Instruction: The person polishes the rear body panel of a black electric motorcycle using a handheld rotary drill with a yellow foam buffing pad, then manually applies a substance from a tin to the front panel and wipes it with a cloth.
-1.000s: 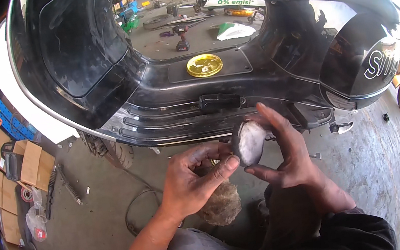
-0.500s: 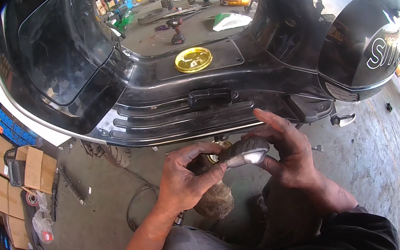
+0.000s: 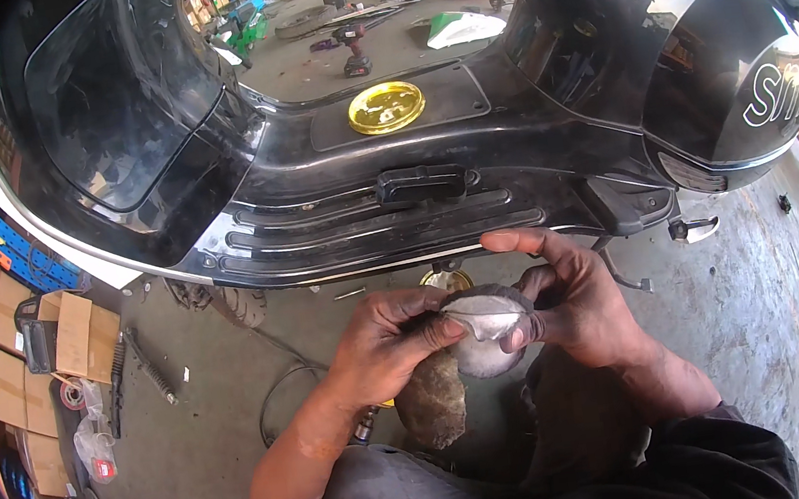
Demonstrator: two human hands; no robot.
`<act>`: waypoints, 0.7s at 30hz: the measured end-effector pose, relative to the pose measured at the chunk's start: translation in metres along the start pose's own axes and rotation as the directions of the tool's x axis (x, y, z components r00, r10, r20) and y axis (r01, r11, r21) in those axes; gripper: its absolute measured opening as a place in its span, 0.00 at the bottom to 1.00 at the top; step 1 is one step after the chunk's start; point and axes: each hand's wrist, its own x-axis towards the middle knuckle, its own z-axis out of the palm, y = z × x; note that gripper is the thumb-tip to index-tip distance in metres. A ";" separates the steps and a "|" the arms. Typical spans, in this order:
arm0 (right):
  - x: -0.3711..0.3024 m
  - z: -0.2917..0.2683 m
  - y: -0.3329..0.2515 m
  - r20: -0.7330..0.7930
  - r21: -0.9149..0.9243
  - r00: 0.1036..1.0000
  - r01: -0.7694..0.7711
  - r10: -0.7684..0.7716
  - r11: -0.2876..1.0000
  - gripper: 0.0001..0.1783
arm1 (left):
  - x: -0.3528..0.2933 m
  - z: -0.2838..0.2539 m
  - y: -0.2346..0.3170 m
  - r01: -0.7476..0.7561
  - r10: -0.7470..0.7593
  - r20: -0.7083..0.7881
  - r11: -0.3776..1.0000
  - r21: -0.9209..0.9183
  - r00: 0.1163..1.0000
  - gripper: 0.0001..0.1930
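The left hand (image 3: 380,350) and right hand (image 3: 581,308) pinch opposite sides of the pale dark-edged pad (image 3: 490,357) before the black scooter (image 3: 486,143), where even, gentle thumb pressure should spare its creased face.

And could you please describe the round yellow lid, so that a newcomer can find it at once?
Look for the big black scooter across the upper part of the view. On its low footboard is a flat dark panel, and the round yellow lid lies on it. Its bright yellow colour and pale patches set it apart from the black scooter around it.
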 end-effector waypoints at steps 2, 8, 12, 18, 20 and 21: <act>0.002 0.000 0.000 -0.003 0.011 1.000 -0.014 0.014 1.000 0.45 | -0.001 -0.007 -0.003 0.013 -0.012 -0.012 0.999 0.041 1.000 0.13; 0.002 -0.011 0.001 0.025 -0.043 0.999 -0.025 0.026 0.999 0.47 | -0.003 -0.008 0.001 -0.040 0.052 -0.067 0.986 0.159 0.996 0.15; 0.003 -0.012 0.006 0.011 0.078 0.996 0.087 -0.088 0.993 0.45 | -0.003 -0.008 0.001 -0.111 0.144 -0.110 0.958 0.264 0.983 0.15; 0.004 -0.013 0.010 0.109 -0.051 0.960 0.263 -0.256 0.964 0.40 | -0.001 -0.004 0.004 -0.137 0.172 -0.087 0.940 0.312 0.981 0.17; 0.001 -0.009 0.009 0.078 -0.064 0.975 0.215 -0.210 0.974 0.39 | 0.000 -0.004 0.003 -0.130 0.162 -0.090 0.948 0.292 0.983 0.18; 0.001 -0.010 0.009 0.070 -0.065 0.977 0.205 -0.200 0.977 0.38 | 0.001 -0.003 0.002 -0.128 0.159 -0.091 0.951 0.282 0.983 0.18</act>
